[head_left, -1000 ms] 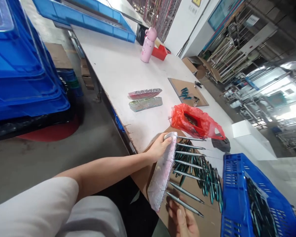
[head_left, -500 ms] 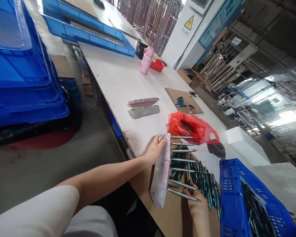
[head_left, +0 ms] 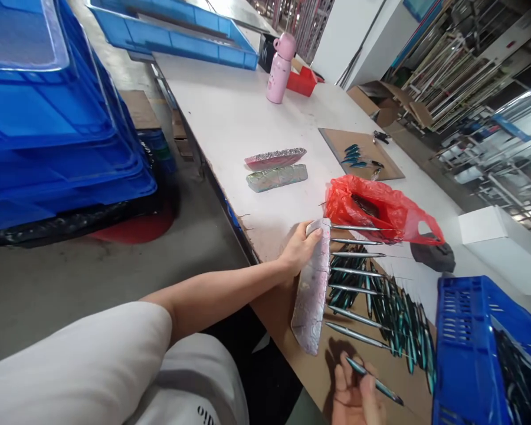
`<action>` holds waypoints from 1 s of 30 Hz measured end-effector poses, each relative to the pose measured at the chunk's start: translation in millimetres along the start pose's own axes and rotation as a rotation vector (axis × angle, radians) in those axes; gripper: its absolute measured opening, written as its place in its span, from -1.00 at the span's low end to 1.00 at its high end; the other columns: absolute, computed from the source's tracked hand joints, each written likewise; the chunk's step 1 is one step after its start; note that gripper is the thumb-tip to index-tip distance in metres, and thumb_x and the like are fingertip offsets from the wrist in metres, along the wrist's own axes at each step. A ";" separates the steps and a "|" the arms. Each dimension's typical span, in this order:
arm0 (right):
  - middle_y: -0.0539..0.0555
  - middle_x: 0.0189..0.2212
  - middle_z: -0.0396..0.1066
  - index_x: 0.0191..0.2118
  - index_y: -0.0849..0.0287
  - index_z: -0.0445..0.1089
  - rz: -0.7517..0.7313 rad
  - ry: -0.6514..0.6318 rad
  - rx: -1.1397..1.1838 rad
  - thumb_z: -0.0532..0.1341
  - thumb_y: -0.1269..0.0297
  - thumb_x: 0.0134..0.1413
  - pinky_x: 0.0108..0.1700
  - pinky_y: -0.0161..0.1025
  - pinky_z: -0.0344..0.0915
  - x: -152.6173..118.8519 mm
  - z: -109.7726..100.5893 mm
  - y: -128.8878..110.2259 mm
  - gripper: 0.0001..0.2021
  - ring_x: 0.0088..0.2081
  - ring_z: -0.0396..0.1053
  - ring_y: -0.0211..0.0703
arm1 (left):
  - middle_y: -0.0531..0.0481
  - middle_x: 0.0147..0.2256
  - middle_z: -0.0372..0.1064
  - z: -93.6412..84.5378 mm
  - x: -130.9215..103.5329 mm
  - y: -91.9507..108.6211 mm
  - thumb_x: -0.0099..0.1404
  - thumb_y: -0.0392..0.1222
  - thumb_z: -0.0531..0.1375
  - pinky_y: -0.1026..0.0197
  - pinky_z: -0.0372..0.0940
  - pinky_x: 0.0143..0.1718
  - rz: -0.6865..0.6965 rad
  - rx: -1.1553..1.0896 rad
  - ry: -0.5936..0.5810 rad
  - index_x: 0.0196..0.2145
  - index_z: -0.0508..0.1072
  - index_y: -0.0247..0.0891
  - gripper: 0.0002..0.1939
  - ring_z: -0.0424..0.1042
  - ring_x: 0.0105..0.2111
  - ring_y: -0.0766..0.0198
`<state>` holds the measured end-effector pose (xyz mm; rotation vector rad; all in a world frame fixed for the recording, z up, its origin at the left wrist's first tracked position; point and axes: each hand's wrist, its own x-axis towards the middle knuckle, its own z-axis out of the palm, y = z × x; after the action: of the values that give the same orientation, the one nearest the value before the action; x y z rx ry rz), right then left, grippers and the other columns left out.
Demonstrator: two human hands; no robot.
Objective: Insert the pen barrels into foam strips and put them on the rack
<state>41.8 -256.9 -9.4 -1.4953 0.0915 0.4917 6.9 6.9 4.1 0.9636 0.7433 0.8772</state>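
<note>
My left hand [head_left: 301,245] is closed round the upper end of a long foam block [head_left: 312,295] wrapped in shiny pinkish film. Several silver spindle-shaped pieces [head_left: 358,335] stick out sideways in a row from its right face, with thin wires at their tips. Below the row, my right hand [head_left: 356,395] pinches one slender teal-and-silver spindle [head_left: 383,388] between thumb and fingers, apart from the block. Many similar dark teal spindles [head_left: 398,319] lie in a heap on the brown cardboard [head_left: 283,330] behind the row.
A red plastic bag [head_left: 345,206] lies beyond the heap, with a blue crate [head_left: 460,319] at the right. Two more wrapped blocks [head_left: 277,179], a pink bottle [head_left: 281,71] and a brown board [head_left: 336,141] are farther along the table. Blue bins [head_left: 62,171] are stacked at left.
My right hand has come back from the heap towards me and now shows a spindle in its fingers. My left hand still holds the block. The view has shifted.
</note>
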 end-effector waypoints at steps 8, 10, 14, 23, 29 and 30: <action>0.01 -0.29 0.46 -0.15 0.06 0.36 0.045 -0.122 -0.073 0.23 0.16 -0.08 -0.28 -0.14 0.43 12.0 8.4 13.9 -0.70 -0.23 0.42 -0.06 | -0.04 -0.24 0.31 -1.4 1.5 -1.9 0.24 -0.05 0.03 0.27 0.24 -0.28 0.027 0.013 -0.028 -0.06 0.22 -0.28 -0.64 0.30 -0.31 0.31; -0.05 -0.30 0.46 -0.14 -0.01 0.35 0.058 -0.145 -0.070 0.21 0.16 -0.05 -0.26 -0.17 0.42 14.3 5.0 14.7 -0.72 -0.22 0.42 -0.12 | -0.03 -0.25 0.31 -1.5 1.7 -1.7 0.24 -0.05 0.03 0.27 0.24 -0.31 0.009 0.000 -0.037 -0.06 0.21 -0.27 -0.64 0.30 -0.33 0.31; -0.04 -0.29 0.46 -0.15 0.01 0.35 0.146 -0.111 0.016 0.22 0.16 -0.08 -0.22 -0.20 0.40 15.7 7.6 15.4 -0.70 -0.21 0.41 -0.15 | -0.04 -0.22 0.31 -1.5 1.3 0.2 0.24 -0.06 0.04 0.25 0.25 -0.27 0.003 -0.001 -0.041 -0.06 0.20 -0.26 -0.65 0.31 -0.29 0.29; -0.01 -0.32 0.47 -0.15 0.07 0.35 0.162 -0.123 -0.053 0.24 0.17 -0.11 -0.26 -0.20 0.42 20.0 1.4 12.9 -0.68 -0.27 0.43 -0.14 | -0.08 -0.16 0.30 -3.6 2.7 -2.0 0.25 -0.06 0.03 0.20 0.23 -0.17 0.029 0.018 -0.050 -0.05 0.21 -0.27 -0.64 0.30 -0.20 0.24; -0.03 -0.30 0.46 -0.16 0.05 0.35 0.231 -0.085 0.005 0.26 0.18 -0.12 -0.25 -0.25 0.42 18.0 4.1 10.6 -0.68 -0.23 0.42 -0.15 | -0.06 -0.18 0.31 -3.3 1.7 0.9 0.25 -0.06 0.03 0.23 0.25 -0.20 0.009 0.039 -0.044 -0.06 0.20 -0.28 -0.65 0.31 -0.22 0.26; -0.02 -0.28 0.46 -0.14 0.06 0.34 0.248 -0.064 0.015 0.26 0.18 -0.13 -0.24 -0.26 0.41 17.3 5.2 10.0 -0.66 -0.23 0.42 -0.15 | -0.06 -0.18 0.31 -3.2 1.5 1.4 0.25 -0.07 0.03 0.23 0.25 -0.20 0.008 0.045 -0.042 -0.06 0.21 -0.28 -0.65 0.31 -0.21 0.26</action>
<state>52.5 -247.4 -24.3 -1.4590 0.2314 0.7365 4.4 9.8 3.9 1.0222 0.7263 0.8477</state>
